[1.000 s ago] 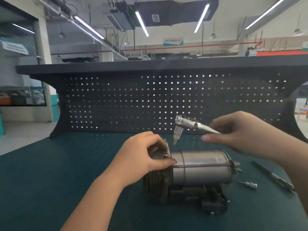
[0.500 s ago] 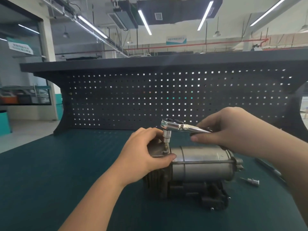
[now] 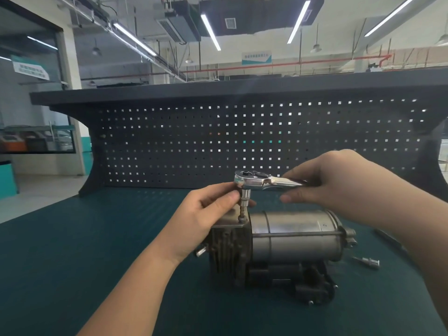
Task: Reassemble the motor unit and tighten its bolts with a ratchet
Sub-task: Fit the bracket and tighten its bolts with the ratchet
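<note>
While the motor unit lies on its side on the dark green bench mat, right of centre in the lower half of the frame, both hands work at its upper left corner. Its smooth metal cylinder points toward the right of the frame, and a dark finned block forms its left end, topped by a flat plate.

From the lower left, the left hand reaches in with its fingers curled, thumb and fingertips pinching the knurled socket that hangs from the head of the ratchet. Below the socket a bolt stands upright, its foot at the plate's corner.

Coming in from the right edge, the right hand closes its fingers round the ratchet's handle, which lies roughly level above the motor with its chrome head toward the left.

On the mat at the lower right, well apart from the motor's end, lies a small silver bit; a long dark tool shows partly behind the right forearm. Across the middle of the frame stands a black pegboard.
</note>
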The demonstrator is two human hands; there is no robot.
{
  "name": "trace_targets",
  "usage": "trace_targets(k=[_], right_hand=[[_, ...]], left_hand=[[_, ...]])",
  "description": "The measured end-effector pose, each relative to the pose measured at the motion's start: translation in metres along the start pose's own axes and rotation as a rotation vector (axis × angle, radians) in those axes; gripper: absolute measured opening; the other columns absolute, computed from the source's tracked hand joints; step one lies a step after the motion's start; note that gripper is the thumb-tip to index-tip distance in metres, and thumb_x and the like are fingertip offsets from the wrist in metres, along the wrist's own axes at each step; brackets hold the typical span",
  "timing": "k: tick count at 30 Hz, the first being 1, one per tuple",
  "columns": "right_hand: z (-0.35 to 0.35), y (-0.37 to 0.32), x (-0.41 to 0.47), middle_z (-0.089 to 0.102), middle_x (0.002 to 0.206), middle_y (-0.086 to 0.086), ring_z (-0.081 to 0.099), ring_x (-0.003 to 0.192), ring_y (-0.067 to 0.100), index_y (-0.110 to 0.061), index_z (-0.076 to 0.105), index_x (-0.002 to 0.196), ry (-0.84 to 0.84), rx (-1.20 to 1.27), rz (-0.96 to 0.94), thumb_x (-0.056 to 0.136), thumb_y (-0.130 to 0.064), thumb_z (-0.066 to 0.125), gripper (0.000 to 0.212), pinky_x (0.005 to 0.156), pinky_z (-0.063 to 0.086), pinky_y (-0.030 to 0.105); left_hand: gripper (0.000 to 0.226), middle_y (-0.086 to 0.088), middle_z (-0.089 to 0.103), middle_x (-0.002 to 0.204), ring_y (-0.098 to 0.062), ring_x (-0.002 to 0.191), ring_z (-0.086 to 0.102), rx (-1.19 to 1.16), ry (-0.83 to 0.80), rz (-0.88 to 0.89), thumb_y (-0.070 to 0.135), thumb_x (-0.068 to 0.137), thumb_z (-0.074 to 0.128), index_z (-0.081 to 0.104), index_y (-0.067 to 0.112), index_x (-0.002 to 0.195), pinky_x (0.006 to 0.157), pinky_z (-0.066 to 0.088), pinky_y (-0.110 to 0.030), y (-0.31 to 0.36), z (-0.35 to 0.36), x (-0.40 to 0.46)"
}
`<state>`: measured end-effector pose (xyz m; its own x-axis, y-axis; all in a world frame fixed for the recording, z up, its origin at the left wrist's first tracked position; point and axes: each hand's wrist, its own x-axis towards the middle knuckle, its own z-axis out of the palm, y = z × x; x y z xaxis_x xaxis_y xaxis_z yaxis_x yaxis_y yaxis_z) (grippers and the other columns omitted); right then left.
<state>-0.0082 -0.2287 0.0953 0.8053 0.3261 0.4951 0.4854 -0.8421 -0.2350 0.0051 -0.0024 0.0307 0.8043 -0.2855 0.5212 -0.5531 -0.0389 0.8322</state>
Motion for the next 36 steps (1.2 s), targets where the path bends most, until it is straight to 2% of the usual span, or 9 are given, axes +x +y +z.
trace_targets(k=[7,10,16,20,22,25,29,31,36], right_hand=[[0.012,0.006,0.009,0.067,0.088,-0.023,0.054,0.098,0.016,-0.065,0.055,0.096,0.115,-0.086,-0.032,0.071,-0.069,0.05,0.026,0.089,0.041,0.037],[0.024,0.008,0.013,0.051,0.086,-0.016,0.034,0.093,0.013,-0.047,0.069,0.093,0.256,-0.308,-0.111,0.078,-0.061,0.056,0.024,0.078,0.02,0.033],[0.054,-0.003,0.012,0.039,0.051,-0.018,0.044,0.061,0.017,-0.036,0.07,0.098,0.508,-0.105,0.102,0.084,-0.043,0.067,0.016,0.052,0.031,0.028],[0.07,-0.009,0.008,0.068,0.077,-0.02,0.065,0.077,0.001,-0.035,0.064,0.095,0.456,0.563,0.096,0.074,-0.037,0.058,0.021,0.071,0.049,0.018],[0.079,-0.017,0.007,0.071,0.094,-0.012,0.068,0.093,0.013,-0.028,0.062,0.103,0.436,1.036,0.071,0.076,-0.029,0.059,0.027,0.083,0.056,0.036],[0.084,-0.03,0.007,0.069,0.105,0.014,0.07,0.098,0.026,-0.01,0.048,0.105,0.646,1.741,0.184,0.089,-0.014,0.064,0.023,0.073,0.059,0.033],[0.075,-0.035,0.003,0.073,0.083,0.015,0.074,0.077,0.023,-0.009,0.055,0.096,0.715,2.153,0.404,0.089,-0.022,0.065,0.017,0.054,0.054,0.022],[0.073,-0.036,0.001,0.07,0.069,0.008,0.071,0.069,0.02,-0.017,0.054,0.081,0.733,2.042,0.343,0.089,-0.029,0.064,0.017,0.053,0.052,0.022],[0.076,-0.05,-0.013,0.051,0.056,-0.011,0.047,0.053,0.001,-0.024,0.049,0.06,0.973,0.979,-0.068,0.085,-0.047,0.056,0.034,0.054,0.04,0.021]], left_hand=[[0.02,0.002,0.077,0.088,-0.004,0.083,0.071,-0.084,0.06,-0.007,0.029,0.071,0.067,0.079,0.031,0.087,0.069,0.053,-0.015,-0.003,0.006,0.004],[0.021,0.0,0.077,0.087,-0.006,0.081,0.071,-0.095,0.076,-0.012,0.029,0.069,0.069,0.079,0.03,0.087,0.068,0.054,-0.015,-0.004,0.006,0.005],[0.027,-0.002,0.077,0.091,-0.01,0.086,0.072,-0.079,0.121,0.01,0.037,0.069,0.069,0.079,0.027,0.092,0.076,0.057,-0.021,-0.008,0.005,0.005],[0.031,-0.002,0.077,0.092,-0.011,0.088,0.071,-0.088,0.137,0.018,0.039,0.068,0.069,0.078,0.029,0.096,0.081,0.056,-0.025,-0.01,0.006,0.004],[0.031,-0.002,0.077,0.092,-0.015,0.086,0.068,-0.084,0.137,0.016,0.039,0.069,0.068,0.077,0.03,0.098,0.078,0.056,-0.027,-0.009,0.007,0.003],[0.024,-0.003,0.077,0.09,-0.01,0.081,0.068,-0.088,0.123,0.024,0.033,0.075,0.065,0.079,0.026,0.094,0.068,0.055,-0.019,-0.007,0.008,0.002],[0.022,-0.002,0.077,0.085,-0.004,0.077,0.069,-0.094,0.097,0.037,0.029,0.078,0.061,0.079,0.031,0.09,0.066,0.053,-0.015,-0.005,0.01,0.0],[0.022,-0.001,0.077,0.085,-0.005,0.078,0.069,-0.101,0.095,0.046,0.028,0.079,0.06,0.079,0.032,0.09,0.067,0.053,-0.015,-0.006,0.011,0.0],[0.015,-0.004,0.077,0.088,-0.006,0.077,0.069,-0.113,0.086,0.052,0.022,0.084,0.068,0.078,0.015,0.093,0.067,0.053,-0.017,-0.006,0.006,0.0]])
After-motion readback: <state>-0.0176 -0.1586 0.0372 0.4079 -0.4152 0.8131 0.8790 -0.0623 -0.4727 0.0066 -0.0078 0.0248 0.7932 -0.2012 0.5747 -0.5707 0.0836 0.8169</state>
